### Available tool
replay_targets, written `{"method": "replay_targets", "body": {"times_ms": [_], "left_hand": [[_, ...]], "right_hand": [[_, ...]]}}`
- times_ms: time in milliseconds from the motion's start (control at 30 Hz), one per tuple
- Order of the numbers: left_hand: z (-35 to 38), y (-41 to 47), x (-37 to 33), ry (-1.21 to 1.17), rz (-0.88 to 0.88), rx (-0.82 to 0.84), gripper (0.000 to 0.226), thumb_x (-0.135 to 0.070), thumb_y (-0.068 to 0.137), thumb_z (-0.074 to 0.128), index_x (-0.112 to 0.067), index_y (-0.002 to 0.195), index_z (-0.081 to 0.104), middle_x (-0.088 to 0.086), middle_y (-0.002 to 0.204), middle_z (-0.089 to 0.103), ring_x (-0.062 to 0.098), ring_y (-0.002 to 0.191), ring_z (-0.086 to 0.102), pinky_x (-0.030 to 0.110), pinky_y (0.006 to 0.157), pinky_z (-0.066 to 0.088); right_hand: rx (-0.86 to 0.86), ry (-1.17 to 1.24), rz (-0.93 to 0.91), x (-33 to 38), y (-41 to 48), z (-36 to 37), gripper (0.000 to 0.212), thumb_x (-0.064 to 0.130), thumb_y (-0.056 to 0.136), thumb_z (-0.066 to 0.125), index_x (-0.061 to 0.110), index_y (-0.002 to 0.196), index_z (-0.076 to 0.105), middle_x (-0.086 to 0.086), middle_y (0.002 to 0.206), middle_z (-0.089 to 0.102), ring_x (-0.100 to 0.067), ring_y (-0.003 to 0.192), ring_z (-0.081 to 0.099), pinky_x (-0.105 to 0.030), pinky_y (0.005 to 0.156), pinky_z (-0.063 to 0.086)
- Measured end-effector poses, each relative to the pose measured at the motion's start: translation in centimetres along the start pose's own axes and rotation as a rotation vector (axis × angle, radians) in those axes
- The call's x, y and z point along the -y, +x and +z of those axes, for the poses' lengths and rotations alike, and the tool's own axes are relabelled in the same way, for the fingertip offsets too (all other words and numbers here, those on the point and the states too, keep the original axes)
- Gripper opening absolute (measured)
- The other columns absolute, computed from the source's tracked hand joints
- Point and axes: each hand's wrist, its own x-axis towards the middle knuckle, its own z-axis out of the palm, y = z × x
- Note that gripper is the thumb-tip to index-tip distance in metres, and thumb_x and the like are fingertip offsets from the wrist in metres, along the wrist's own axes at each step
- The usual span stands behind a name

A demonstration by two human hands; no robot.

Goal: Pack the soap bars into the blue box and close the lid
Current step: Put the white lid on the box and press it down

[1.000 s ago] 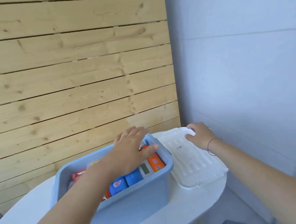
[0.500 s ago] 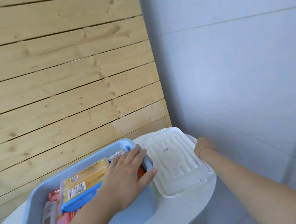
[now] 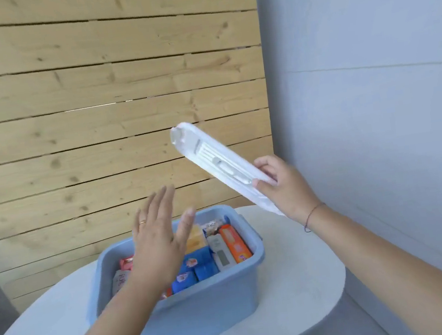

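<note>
The blue box [image 3: 204, 304] stands open on the white table, filled with several wrapped soap bars [image 3: 222, 247] in orange, blue, pink and white wrappers. My left hand [image 3: 159, 240] hovers flat just above the box with its fingers spread, holding nothing. My right hand [image 3: 287, 186] grips the lower end of the white lid [image 3: 213, 162], which is tilted steeply in the air above and to the right of the box. Part of the box's contents is hidden under my left hand.
The white oval table [image 3: 299, 283] ends close to the right of the box. A wooden plank wall [image 3: 94, 113] stands behind it and a pale smooth wall [image 3: 372, 91] rises on the right.
My right hand has lifted the lid off the table and tilted it up in the air. My left hand has risen from the soap bars and now hovers open above the box.
</note>
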Motion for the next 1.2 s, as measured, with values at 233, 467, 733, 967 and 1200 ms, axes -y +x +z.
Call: {"method": "replay_targets", "body": {"times_ms": [233,467,733,967,1200], "left_hand": [[-7.8,-3.9,8.5,-0.588,-0.805,-0.057,0.074,-0.073,0.083,0.026,-0.030,0.142,0.036,-0.011,0.135,0.045,0.016,0.127,0.039,0.037,0.103,0.027],[-6.3,-4.8,9.1,-0.542,-0.871,0.178,0.064,-0.046,0.072,0.053,-0.018,0.129,0.048,0.003,0.122,0.060,0.025,0.110,0.057,0.036,0.089,0.047],[-6.0,-3.0,10.7,-0.543,-1.048,0.154,0.057,-0.051,0.087,0.044,-0.010,0.127,0.053,0.009,0.117,0.063,0.030,0.102,0.060,0.036,0.080,0.048],[-4.7,-3.6,11.6,-0.584,-1.078,0.125,0.057,-0.052,0.089,0.040,-0.012,0.127,0.053,0.006,0.118,0.062,0.028,0.106,0.058,0.040,0.095,0.045],[-5.2,-4.6,12.1,-0.590,-1.104,0.182,0.040,-0.053,0.086,0.038,-0.026,0.108,0.057,-0.003,0.103,0.065,0.025,0.103,0.058,0.044,0.092,0.046]], "right_hand": [[0.382,-0.416,-0.380,3.1,-8.0,8.0,0.030,0.015,0.082,0.063,0.022,0.111,0.061,0.012,0.117,0.064,-0.006,0.109,0.056,-0.016,0.096,0.038],[0.552,-0.418,-0.360,2.7,-8.7,6.9,0.030,0.036,0.084,0.063,0.029,0.113,0.058,0.027,0.125,0.051,0.010,0.118,0.042,0.004,0.095,0.018],[0.273,-0.384,0.278,0.8,-1.3,6.3,0.049,0.045,0.093,0.045,0.020,0.135,0.045,-0.003,0.142,0.045,-0.025,0.131,0.041,-0.032,0.105,0.032],[0.439,0.002,0.601,-1.0,0.1,7.5,0.044,0.039,0.100,0.028,0.021,0.138,0.042,-0.009,0.135,0.054,-0.028,0.120,0.055,-0.043,0.105,0.043],[0.453,0.121,0.766,-1.1,0.6,7.9,0.049,0.050,0.097,0.029,0.028,0.140,0.039,-0.006,0.134,0.056,-0.028,0.115,0.060,-0.045,0.100,0.047]]}}
